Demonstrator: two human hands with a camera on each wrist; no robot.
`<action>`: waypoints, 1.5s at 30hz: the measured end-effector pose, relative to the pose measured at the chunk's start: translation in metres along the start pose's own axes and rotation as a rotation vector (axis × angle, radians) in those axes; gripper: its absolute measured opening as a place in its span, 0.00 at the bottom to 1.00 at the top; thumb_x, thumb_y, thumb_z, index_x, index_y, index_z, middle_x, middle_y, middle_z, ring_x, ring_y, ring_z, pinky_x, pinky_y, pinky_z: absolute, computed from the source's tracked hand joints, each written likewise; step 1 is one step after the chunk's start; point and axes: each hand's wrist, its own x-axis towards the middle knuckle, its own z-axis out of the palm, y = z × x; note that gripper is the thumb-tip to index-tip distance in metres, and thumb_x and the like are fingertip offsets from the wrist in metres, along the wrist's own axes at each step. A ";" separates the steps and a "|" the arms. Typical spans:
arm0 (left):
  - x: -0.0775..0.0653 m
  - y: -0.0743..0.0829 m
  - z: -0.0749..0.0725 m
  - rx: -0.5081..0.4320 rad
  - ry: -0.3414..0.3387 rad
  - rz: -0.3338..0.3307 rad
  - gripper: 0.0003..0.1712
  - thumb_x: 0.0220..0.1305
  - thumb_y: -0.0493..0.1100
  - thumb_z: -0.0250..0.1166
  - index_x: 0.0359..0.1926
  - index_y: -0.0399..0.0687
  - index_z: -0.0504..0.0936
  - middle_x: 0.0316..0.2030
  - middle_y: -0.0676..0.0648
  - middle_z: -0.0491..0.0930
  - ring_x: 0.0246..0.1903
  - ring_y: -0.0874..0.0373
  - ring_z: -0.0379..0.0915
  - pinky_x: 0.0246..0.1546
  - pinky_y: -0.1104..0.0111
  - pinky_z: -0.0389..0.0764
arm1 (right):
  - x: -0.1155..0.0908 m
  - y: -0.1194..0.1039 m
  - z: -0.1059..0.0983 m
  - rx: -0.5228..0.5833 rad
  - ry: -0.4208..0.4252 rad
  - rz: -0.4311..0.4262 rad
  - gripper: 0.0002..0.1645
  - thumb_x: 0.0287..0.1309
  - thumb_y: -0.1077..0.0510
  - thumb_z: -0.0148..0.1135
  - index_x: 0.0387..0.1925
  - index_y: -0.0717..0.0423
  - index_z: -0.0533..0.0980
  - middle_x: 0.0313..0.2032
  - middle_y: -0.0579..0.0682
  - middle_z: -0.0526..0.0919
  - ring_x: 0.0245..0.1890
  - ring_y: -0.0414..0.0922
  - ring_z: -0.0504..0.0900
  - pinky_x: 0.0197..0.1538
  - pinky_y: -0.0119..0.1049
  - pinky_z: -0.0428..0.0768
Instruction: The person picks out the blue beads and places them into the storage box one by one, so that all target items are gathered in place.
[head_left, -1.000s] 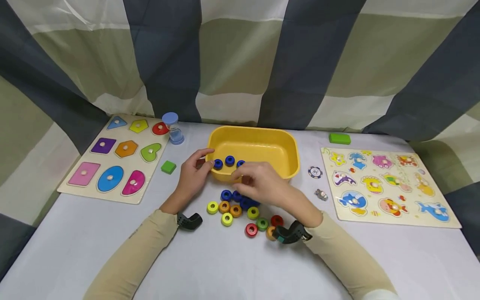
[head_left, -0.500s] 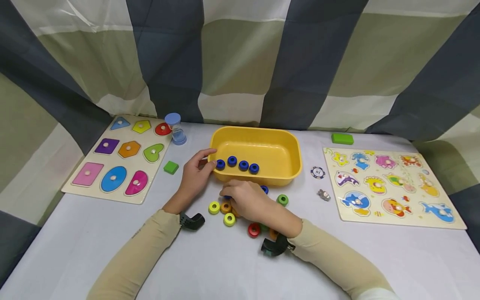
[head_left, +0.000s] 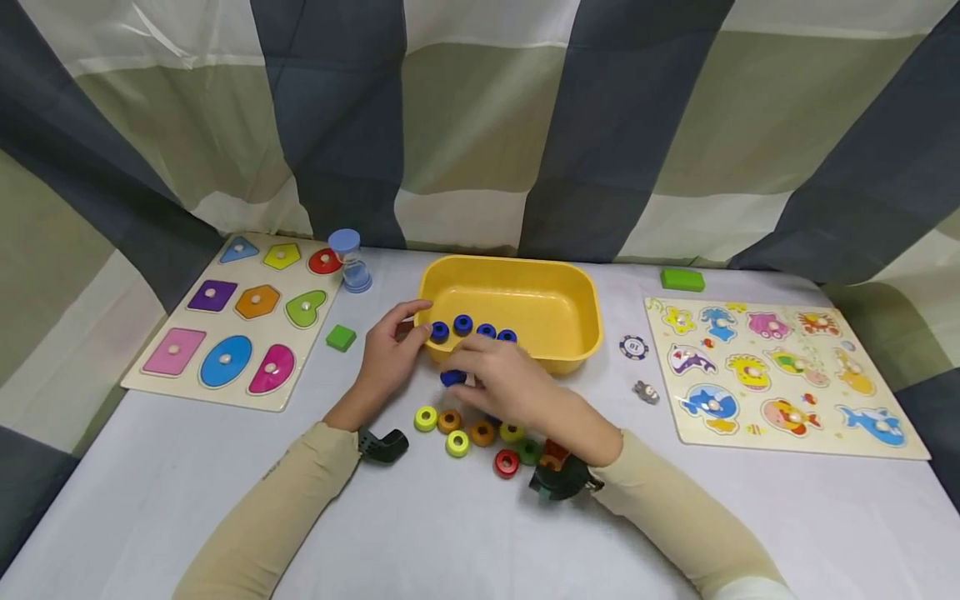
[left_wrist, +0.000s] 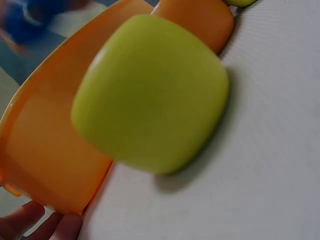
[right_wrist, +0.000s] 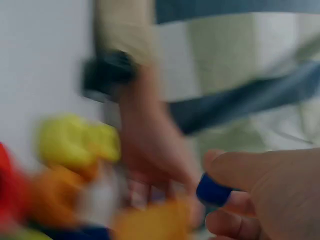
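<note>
Right fingers (head_left: 471, 360) now nearer the yellow tub (head_left: 551, 312), blue ring (head_left: 452, 378) between them

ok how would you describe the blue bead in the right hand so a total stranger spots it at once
Find the yellow tray on the white tabletop. At its near side, the right hand holds a small blue bead. Other blue beads sit inside the tray, but only this one is pinched between thumb and fingers.
</note>
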 end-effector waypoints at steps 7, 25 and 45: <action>0.000 0.000 0.002 0.012 0.019 -0.010 0.21 0.65 0.42 0.57 0.59 0.50 0.77 0.62 0.47 0.73 0.54 0.50 0.75 0.59 0.57 0.76 | 0.005 0.057 -0.038 0.006 0.132 0.372 0.16 0.56 0.58 0.68 0.47 0.59 0.82 0.41 0.55 0.81 0.33 0.48 0.78 0.38 0.39 0.80; 0.000 -0.001 0.002 0.000 0.021 -0.015 0.20 0.65 0.42 0.58 0.58 0.50 0.77 0.62 0.48 0.74 0.52 0.51 0.76 0.53 0.61 0.80 | 0.000 0.087 -0.045 0.056 -0.107 0.499 0.23 0.55 0.61 0.66 0.54 0.58 0.79 0.50 0.59 0.83 0.42 0.51 0.81 0.49 0.45 0.81; -0.001 0.002 0.002 0.006 0.006 -0.017 0.21 0.66 0.42 0.57 0.59 0.51 0.76 0.63 0.48 0.72 0.52 0.51 0.76 0.51 0.60 0.81 | -0.083 0.039 0.000 -0.165 -0.109 0.247 0.29 0.55 0.57 0.66 0.60 0.56 0.75 0.46 0.52 0.81 0.43 0.46 0.78 0.48 0.43 0.80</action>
